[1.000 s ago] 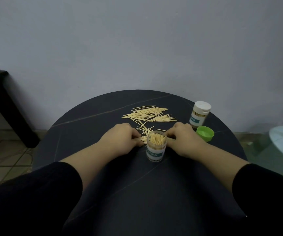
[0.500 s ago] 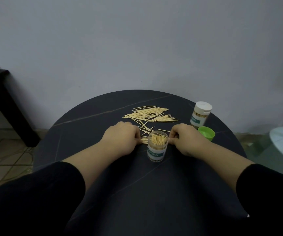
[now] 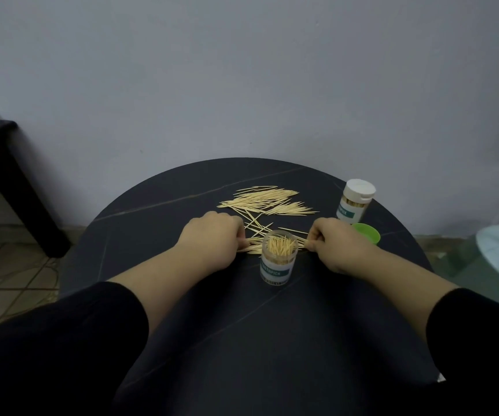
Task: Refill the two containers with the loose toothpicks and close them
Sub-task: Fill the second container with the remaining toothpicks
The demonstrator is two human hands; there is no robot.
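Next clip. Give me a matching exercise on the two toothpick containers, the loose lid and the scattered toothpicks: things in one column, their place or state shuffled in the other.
Things
1. nearer container
2. farther container
3. loose lid
4. scattered toothpicks

Place or state
A. green, lying on the table near its right edge
B. spread flat toward the far side
C. upright at centre, open, packed full
D. upright at far right, white cap on

Pairs: 1-C, 2-D, 3-A, 4-B
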